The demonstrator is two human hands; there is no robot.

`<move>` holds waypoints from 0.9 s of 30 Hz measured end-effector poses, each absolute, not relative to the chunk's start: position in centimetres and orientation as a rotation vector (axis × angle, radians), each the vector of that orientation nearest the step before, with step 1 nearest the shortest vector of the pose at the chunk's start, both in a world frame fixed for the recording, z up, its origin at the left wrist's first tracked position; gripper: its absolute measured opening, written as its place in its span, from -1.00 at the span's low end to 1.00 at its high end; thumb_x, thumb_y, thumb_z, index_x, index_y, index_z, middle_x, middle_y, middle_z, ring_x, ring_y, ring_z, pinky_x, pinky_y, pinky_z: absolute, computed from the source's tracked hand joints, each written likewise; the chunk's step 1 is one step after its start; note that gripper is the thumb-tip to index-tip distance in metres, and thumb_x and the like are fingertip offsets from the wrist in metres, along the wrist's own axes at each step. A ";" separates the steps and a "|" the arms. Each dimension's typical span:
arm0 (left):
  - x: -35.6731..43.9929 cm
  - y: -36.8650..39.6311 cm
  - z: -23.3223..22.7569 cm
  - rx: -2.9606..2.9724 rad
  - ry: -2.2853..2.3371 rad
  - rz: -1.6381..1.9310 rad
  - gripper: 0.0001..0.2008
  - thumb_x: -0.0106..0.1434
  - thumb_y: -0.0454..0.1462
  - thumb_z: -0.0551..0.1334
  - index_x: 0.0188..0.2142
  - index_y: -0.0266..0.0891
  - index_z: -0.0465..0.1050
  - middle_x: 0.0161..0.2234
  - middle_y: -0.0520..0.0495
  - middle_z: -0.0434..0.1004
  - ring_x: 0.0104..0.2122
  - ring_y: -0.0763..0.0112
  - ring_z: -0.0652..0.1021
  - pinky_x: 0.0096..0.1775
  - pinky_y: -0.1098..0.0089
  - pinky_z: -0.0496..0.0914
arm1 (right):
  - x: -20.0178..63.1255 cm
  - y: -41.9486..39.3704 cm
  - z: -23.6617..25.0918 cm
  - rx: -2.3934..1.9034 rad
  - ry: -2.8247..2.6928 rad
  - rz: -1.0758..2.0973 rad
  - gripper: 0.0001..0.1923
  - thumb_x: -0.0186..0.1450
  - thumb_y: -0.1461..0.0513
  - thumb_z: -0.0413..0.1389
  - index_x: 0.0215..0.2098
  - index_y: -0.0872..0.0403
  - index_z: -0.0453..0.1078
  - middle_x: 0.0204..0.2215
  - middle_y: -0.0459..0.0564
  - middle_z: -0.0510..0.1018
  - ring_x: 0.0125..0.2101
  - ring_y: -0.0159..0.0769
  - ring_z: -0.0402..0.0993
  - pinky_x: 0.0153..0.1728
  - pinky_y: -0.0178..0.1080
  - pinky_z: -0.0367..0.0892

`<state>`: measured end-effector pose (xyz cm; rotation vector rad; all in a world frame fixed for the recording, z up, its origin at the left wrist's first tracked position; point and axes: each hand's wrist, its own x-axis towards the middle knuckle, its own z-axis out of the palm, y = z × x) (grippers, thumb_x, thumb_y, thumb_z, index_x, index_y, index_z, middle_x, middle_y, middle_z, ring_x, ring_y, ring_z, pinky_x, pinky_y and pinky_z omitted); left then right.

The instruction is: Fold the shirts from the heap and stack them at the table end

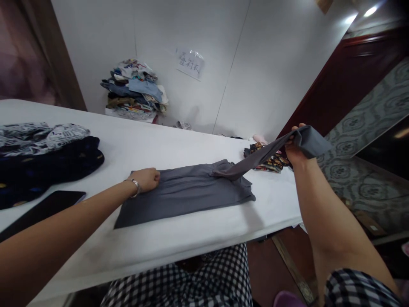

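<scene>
A grey garment (188,194) lies flat on the white table (179,145) in front of me. My left hand (147,179) is closed on its left edge, pressing it to the table; a bracelet is on that wrist. My right hand (295,151) is raised off the table's right end, gripping the end of a long grey sleeve (255,160). The sleeve is stretched taut from the garment up to that hand.
A dark garment (47,166) under a black-and-white patterned one lies at the table's left. A black phone (44,209) rests near the front left edge. A colourful folded cloth (268,160) sits at the far right. A clothes pile (134,89) stands by the wall.
</scene>
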<state>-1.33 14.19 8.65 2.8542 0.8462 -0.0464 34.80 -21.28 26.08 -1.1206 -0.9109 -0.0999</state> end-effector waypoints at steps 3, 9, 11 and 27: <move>-1.4 14.4 9.4 2.744 0.869 -0.127 -0.73 0.01 -0.09 0.13 -0.47 -0.16 0.53 -0.40 -0.11 0.59 -0.36 0.17 0.54 -0.34 0.30 0.34 | 34.9 -19.2 27.5 -0.995 -0.764 0.024 -0.82 0.25 0.17 -0.05 -0.32 -0.14 0.40 -0.37 -0.14 0.56 -0.58 -0.40 0.37 -0.55 -0.31 0.32; -0.4 13.8 10.7 2.441 0.806 0.210 -0.61 0.08 -0.01 0.10 -0.30 -0.22 0.52 -0.31 -0.13 0.59 -0.25 0.16 0.55 -0.18 0.25 0.39 | 32.1 -10.7 31.2 -1.070 -0.827 0.241 -0.74 0.36 0.19 -0.17 -0.25 -0.01 0.36 -0.47 -0.16 0.51 -0.64 -0.48 0.26 -0.52 -0.38 0.30; 0.6 12.7 11.4 2.169 0.698 0.323 -0.49 0.07 0.01 0.16 -0.08 -0.24 0.45 -0.15 -0.17 0.57 -0.18 0.18 0.55 -0.14 0.24 0.42 | 29.9 -6.8 31.3 -1.150 -0.940 0.338 -0.74 0.37 0.14 -0.12 -0.20 0.04 0.37 -0.45 -0.12 0.52 -0.61 -0.47 0.33 -0.55 -0.39 0.32; -0.8 10.1 9.7 0.780 0.467 0.545 -0.54 0.29 0.01 0.04 0.03 -0.19 0.38 0.13 -0.09 0.43 0.14 0.16 0.38 0.05 0.10 0.42 | 29.9 -6.0 16.0 -2.005 -1.195 0.773 -0.64 0.18 0.26 0.21 -0.03 0.12 0.48 -0.13 0.10 0.59 -0.29 -0.26 0.54 -0.29 -0.24 0.46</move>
